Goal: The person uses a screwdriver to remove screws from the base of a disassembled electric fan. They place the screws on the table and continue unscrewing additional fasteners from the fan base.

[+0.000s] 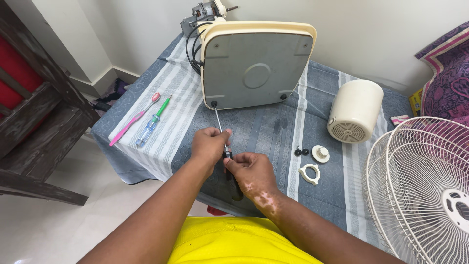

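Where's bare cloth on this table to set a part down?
Free: the striped patch between the fan base and the motor cover, and the strip between the green screwdriver and the base. Crowded: around both hands and the small rings and cap.

Bright, even daylight fills the view, with no glare. Shadows are soft and short, lying under the hands and beneath the fan base (pixel 254 66). Focus is sharp throughout. Wide-angle distortion bends the wall and chair (pixel 34 122) at the edges.
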The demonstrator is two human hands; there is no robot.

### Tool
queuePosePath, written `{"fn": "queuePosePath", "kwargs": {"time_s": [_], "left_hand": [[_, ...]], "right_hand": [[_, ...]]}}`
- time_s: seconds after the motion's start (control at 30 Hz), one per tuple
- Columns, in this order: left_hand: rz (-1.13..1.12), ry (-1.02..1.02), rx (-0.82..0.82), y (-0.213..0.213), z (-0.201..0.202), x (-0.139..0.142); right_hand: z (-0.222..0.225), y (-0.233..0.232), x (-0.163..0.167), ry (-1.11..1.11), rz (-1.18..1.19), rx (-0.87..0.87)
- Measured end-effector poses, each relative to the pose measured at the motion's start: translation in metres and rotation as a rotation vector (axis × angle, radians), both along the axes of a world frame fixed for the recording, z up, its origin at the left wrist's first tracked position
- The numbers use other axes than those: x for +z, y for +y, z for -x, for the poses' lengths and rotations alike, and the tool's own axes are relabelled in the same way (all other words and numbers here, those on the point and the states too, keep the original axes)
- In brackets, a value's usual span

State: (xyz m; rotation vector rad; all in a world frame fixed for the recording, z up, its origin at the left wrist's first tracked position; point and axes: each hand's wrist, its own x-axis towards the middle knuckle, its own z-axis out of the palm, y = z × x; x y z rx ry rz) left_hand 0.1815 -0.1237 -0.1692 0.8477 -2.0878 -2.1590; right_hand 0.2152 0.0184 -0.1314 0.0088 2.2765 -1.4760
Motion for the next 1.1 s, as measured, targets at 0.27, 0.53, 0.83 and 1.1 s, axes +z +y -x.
{"fn": "queuePosePath", "kwargs": {"time_s": [0.27,0.53,0.83,1.1], "left_hand": [[-0.071,0.007,-0.011,0.000,0.005,0.003],[-0.137,-0.005,-0.002,0.000,0.007,-0.005],[-0.171,-0.021,0.042,-0.003,0.008,-0.012],[0.073,-0.048,0.106,-0.002,0.005,0.009]], "right_hand": [[0.002,-0.008,0.012,0.027,-0.127,-0.070],[0.009,-0.005,-0.007,-0.125,-0.059,0.017],[0.009,-0.002,-0.011,-0.078,0.031,0.034],[0.001,-0.007,0.005,-0.043,-0.051,-0.085]]}}
